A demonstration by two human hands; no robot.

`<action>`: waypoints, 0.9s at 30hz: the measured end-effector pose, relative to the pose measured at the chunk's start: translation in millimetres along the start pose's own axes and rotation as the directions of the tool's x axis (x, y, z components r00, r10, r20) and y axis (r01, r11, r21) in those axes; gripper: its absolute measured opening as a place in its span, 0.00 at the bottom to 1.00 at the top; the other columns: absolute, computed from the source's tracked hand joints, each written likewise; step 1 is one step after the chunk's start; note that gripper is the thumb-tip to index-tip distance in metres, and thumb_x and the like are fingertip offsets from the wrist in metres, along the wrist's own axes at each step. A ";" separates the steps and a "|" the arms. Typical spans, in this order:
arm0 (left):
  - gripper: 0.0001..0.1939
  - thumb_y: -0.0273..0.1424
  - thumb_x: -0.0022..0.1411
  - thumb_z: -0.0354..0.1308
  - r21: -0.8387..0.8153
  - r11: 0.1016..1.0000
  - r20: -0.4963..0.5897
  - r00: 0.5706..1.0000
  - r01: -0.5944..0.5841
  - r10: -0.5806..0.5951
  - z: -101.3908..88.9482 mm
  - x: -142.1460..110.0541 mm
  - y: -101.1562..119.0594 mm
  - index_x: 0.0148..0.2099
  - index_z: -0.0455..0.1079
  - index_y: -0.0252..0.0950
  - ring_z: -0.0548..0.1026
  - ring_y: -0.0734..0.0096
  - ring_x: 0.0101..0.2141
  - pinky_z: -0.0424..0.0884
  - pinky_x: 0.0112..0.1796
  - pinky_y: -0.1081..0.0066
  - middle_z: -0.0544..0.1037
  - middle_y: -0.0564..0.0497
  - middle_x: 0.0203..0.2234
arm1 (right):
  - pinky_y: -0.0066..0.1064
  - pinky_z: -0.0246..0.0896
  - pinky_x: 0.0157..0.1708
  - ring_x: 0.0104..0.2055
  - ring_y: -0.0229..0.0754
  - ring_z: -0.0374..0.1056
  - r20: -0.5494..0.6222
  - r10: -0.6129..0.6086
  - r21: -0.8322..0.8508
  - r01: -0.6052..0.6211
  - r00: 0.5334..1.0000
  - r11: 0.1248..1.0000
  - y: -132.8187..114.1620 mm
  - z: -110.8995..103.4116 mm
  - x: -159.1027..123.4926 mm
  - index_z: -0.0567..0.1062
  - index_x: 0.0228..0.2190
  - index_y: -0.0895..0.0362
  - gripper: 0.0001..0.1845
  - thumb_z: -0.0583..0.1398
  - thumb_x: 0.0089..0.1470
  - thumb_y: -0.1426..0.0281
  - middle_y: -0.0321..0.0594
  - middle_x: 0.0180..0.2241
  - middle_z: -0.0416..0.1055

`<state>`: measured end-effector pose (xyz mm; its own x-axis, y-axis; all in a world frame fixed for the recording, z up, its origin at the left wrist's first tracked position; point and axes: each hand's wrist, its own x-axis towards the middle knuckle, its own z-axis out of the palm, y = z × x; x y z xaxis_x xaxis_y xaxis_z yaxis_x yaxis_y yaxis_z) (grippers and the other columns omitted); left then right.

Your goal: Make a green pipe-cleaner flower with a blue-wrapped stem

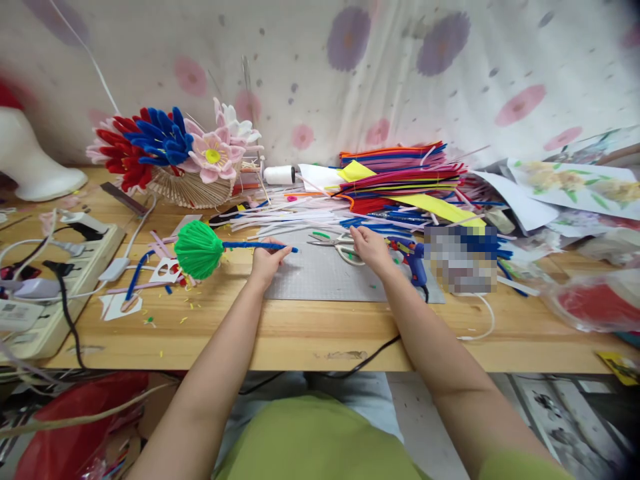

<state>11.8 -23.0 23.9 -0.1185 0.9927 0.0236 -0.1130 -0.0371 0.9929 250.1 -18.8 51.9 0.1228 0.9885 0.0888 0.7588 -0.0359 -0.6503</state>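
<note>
My left hand [269, 261] pinches a blue fuzzy-wrapped stem [240, 245], held roughly level over the table. At the stem's left end is a rounded, ribbed green head [199, 249]; its bare blue tip pokes out past my fingers. On the right, my right hand [371, 248] has its fingers drawn together at the handles of the scissors [345, 249]. Whether the fingers grip a handle or something small is hidden. The scissors' blades point left above the grey mat [310, 283]. A blue glue gun [416, 263] lies just right of that hand.
Bundles of coloured pipe cleaners [400, 180] pile up behind the mat, beside a thread spool [279, 175]. Fuzzy flowers [167, 143] stand at the back left. A power strip [95, 267] with cables lines the left side. Plastic bags [595, 300] lie at right.
</note>
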 end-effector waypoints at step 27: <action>0.11 0.29 0.37 0.62 -0.042 0.999 -0.192 0.981 0.000 -0.008 -14.8 10.2 1.1 0.22 0.61 0.35 0.59 0.82 0.13 0.56 0.17 0.77 0.62 0.60 0.10 | 0.34 0.54 0.36 0.42 0.50 0.62 0.426 -0.191 -0.620 0.439 0.884 0.650 1.9 -12.3 20.1 0.73 0.37 0.61 0.17 0.57 0.41 0.73 0.52 0.37 0.71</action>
<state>-4.1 -14.5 23.5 -0.3051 0.9523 -0.0070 -0.1543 -0.0422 0.9871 261.8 -0.8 61.8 -0.3088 0.9437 -0.1191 0.9439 0.3194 0.0836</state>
